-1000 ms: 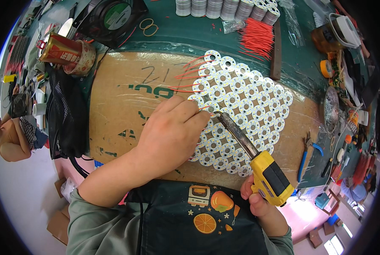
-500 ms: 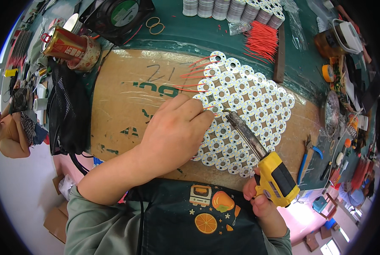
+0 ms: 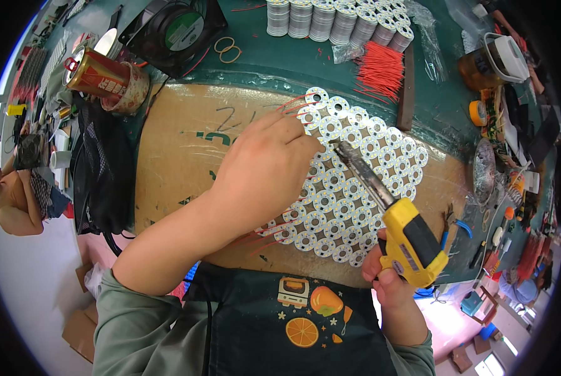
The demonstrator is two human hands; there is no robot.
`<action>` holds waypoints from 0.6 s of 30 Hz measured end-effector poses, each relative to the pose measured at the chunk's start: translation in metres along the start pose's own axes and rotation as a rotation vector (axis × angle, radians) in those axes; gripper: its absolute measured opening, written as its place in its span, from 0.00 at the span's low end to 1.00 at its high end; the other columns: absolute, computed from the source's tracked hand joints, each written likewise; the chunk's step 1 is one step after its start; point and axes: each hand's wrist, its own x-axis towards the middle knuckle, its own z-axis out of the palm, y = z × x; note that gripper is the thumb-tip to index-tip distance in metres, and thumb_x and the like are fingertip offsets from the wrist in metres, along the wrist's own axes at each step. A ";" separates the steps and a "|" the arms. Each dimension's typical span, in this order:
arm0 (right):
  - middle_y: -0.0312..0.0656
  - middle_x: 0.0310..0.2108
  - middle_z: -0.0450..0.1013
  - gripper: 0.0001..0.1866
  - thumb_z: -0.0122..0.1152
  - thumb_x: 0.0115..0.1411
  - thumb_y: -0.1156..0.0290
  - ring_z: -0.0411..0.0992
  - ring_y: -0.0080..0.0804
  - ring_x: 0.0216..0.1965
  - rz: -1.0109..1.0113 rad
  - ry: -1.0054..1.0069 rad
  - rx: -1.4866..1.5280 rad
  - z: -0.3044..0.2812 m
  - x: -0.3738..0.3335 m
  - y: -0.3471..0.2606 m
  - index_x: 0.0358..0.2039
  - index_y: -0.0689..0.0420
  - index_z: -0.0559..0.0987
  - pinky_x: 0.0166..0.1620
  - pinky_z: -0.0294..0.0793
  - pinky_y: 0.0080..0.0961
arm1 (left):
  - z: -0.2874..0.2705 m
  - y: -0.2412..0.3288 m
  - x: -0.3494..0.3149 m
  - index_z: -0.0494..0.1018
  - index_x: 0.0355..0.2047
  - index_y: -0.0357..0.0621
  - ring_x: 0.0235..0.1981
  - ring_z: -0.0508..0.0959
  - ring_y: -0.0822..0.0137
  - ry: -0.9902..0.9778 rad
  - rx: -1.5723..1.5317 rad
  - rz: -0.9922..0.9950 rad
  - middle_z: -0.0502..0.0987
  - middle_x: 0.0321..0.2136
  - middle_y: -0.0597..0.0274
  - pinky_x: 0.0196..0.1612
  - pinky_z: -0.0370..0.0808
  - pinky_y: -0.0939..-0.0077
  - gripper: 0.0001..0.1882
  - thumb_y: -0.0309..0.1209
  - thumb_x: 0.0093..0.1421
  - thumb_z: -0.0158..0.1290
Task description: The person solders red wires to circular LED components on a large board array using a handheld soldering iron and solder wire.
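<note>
My left hand reaches over the left side of a sheet of round white LED boards, its fingers pinched together near the upper rows. Whatever lies between the fingertips is hidden. My right hand grips the handle of a yellow and black soldering gun. Its dark metal barrel slants up to the left, and the tip ends over the boards close to my left fingertips. Thin red wires stick out from the sheet's left edge, both above and below my left hand.
The boards lie on a brown cardboard sheet. Behind them are stacked round boards, a red wire bundle and a black fan. A can stands left; blue-handled pliers lie right. Another person sits far left.
My left hand and the soldering gun's tip have moved farther up the sheet. Red wires at the lower left edge, earlier covered by my hand, now show. The view has shifted slightly.
</note>
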 end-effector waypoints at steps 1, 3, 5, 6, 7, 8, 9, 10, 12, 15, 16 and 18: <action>0.33 0.21 0.64 0.44 0.77 0.50 0.53 0.64 0.22 0.21 -0.011 -0.021 -0.037 -0.002 0.001 0.006 0.59 0.63 0.66 0.24 0.64 0.21 | 0.004 -0.003 -0.001 0.79 0.34 0.43 0.36 0.77 0.53 -0.002 0.006 -0.007 0.77 0.33 0.57 0.41 0.75 0.61 0.08 0.21 0.51 0.59; 0.34 0.21 0.65 0.41 0.76 0.51 0.54 0.64 0.22 0.22 -0.018 -0.047 -0.094 0.000 0.003 0.006 0.57 0.63 0.68 0.25 0.65 0.21 | 0.006 -0.006 -0.001 0.79 0.34 0.43 0.36 0.77 0.54 -0.003 0.010 -0.009 0.77 0.34 0.57 0.41 0.76 0.62 0.08 0.21 0.51 0.59; 0.35 0.21 0.66 0.39 0.76 0.51 0.54 0.65 0.23 0.22 -0.006 -0.036 -0.044 0.005 0.004 0.003 0.56 0.63 0.69 0.25 0.66 0.22 | 0.006 -0.006 -0.001 0.79 0.34 0.44 0.35 0.77 0.54 0.025 -0.023 -0.006 0.77 0.33 0.58 0.41 0.76 0.62 0.08 0.21 0.52 0.59; 0.35 0.22 0.66 0.38 0.76 0.51 0.54 0.65 0.23 0.22 0.007 -0.027 0.005 0.006 0.004 0.002 0.54 0.63 0.69 0.26 0.66 0.22 | 0.006 -0.005 -0.002 0.79 0.34 0.44 0.35 0.77 0.54 0.026 -0.024 -0.004 0.77 0.33 0.58 0.41 0.76 0.62 0.08 0.21 0.52 0.59; 0.35 0.22 0.66 0.38 0.76 0.51 0.54 0.65 0.23 0.22 0.004 -0.024 0.004 0.006 0.005 0.002 0.54 0.63 0.69 0.26 0.66 0.22 | 0.006 -0.005 -0.002 0.79 0.34 0.43 0.35 0.77 0.54 0.023 -0.028 -0.001 0.77 0.33 0.58 0.40 0.76 0.62 0.09 0.21 0.51 0.59; 0.35 0.22 0.66 0.37 0.76 0.51 0.54 0.65 0.24 0.22 0.003 -0.019 -0.015 0.005 0.005 0.004 0.53 0.62 0.70 0.26 0.66 0.22 | 0.006 -0.005 -0.002 0.79 0.34 0.43 0.35 0.77 0.55 0.021 -0.032 0.002 0.77 0.33 0.58 0.40 0.76 0.62 0.09 0.21 0.51 0.59; 0.35 0.22 0.66 0.37 0.76 0.50 0.54 0.65 0.24 0.22 0.002 -0.013 -0.034 0.004 0.005 0.004 0.52 0.62 0.70 0.26 0.66 0.22 | 0.006 -0.005 -0.001 0.79 0.34 0.43 0.35 0.77 0.55 0.023 -0.033 0.004 0.77 0.33 0.58 0.40 0.76 0.62 0.09 0.21 0.51 0.59; 0.35 0.22 0.66 0.37 0.76 0.50 0.54 0.65 0.24 0.22 0.001 -0.012 -0.034 0.004 0.005 0.004 0.52 0.62 0.70 0.26 0.66 0.22 | 0.006 -0.005 -0.002 0.79 0.34 0.43 0.35 0.77 0.55 0.020 -0.037 -0.001 0.77 0.33 0.58 0.40 0.76 0.62 0.09 0.21 0.51 0.59; 0.35 0.22 0.66 0.36 0.76 0.50 0.54 0.65 0.24 0.22 0.018 -0.026 -0.006 0.004 0.005 0.004 0.52 0.62 0.70 0.26 0.66 0.22 | 0.006 -0.005 -0.003 0.79 0.34 0.43 0.35 0.77 0.55 0.018 -0.041 -0.005 0.77 0.33 0.59 0.40 0.76 0.62 0.09 0.21 0.51 0.60; 0.35 0.22 0.66 0.36 0.77 0.50 0.54 0.66 0.25 0.22 0.019 -0.019 -0.014 0.005 0.004 0.004 0.51 0.61 0.70 0.26 0.66 0.23 | 0.006 -0.006 -0.003 0.79 0.34 0.44 0.35 0.77 0.55 0.018 -0.034 0.002 0.76 0.32 0.59 0.39 0.75 0.62 0.09 0.21 0.51 0.60; 0.35 0.22 0.66 0.36 0.77 0.50 0.54 0.66 0.25 0.22 0.019 -0.019 -0.015 0.005 0.004 0.005 0.51 0.61 0.70 0.26 0.66 0.23 | 0.006 -0.006 -0.002 0.79 0.34 0.43 0.35 0.77 0.55 0.017 -0.034 0.001 0.76 0.32 0.59 0.39 0.75 0.62 0.09 0.21 0.51 0.60; 0.36 0.23 0.66 0.35 0.77 0.50 0.54 0.66 0.25 0.22 -0.005 -0.019 -0.067 0.003 0.004 0.008 0.50 0.61 0.70 0.26 0.67 0.23 | 0.005 -0.006 -0.002 0.79 0.34 0.43 0.35 0.77 0.55 0.017 -0.034 -0.001 0.76 0.32 0.59 0.39 0.75 0.62 0.09 0.21 0.51 0.60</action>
